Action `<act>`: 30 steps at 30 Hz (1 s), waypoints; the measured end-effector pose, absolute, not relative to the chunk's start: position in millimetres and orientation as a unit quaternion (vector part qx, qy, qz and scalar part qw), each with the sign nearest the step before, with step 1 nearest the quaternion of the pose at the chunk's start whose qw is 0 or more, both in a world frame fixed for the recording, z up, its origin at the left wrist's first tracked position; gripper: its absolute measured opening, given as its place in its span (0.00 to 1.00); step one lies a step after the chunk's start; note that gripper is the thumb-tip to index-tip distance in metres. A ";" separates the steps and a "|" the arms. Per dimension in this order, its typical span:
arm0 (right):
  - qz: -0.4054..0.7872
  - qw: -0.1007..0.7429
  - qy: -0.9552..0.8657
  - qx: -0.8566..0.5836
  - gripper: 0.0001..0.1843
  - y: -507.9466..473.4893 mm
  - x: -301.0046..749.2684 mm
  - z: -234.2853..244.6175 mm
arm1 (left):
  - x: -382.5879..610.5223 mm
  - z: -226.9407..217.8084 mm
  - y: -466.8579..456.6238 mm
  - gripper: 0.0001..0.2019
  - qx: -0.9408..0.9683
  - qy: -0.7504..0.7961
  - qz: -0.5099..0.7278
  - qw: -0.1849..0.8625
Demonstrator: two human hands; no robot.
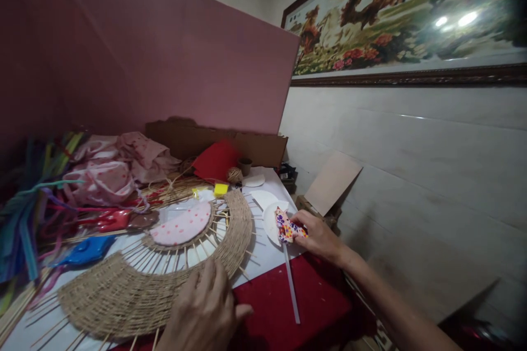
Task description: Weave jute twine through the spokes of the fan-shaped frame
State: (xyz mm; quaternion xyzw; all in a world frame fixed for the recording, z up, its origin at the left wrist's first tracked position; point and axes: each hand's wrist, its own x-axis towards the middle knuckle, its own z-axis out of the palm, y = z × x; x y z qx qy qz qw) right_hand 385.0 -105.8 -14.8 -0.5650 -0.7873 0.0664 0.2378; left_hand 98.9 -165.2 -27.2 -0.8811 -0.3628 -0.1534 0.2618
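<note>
My left hand (206, 307) lies with its fingers stretched out over the outer part of a woven twine half-ring (119, 296), which has thin wooden sticks poking out of both edges. Within its curve is a half-round pad (183, 224) covered in pink dotted cloth and edged with twine. My right hand (319, 236) pinches a small floral-patterned piece (290, 227), perhaps cloth, in front of a white paper plate (268, 225). Below that piece a narrow pale strip (291, 288) runs down over the red cloth.
Pink cloth (111, 167), coloured strips (27, 225) and a blue packet (88, 249) crowd the left. Farther back are a red piece (216, 160), a small pot (245, 165) and a yellow block (220, 190). A tiled wall (403, 164) stands at right, with a leaning board (333, 181).
</note>
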 end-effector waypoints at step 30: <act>0.495 0.616 -0.444 -0.423 0.15 -103.4 414.3 2.6 | 200.6 -21.6 -71.1 0.10 -0.973 -0.222 -0.033 0.055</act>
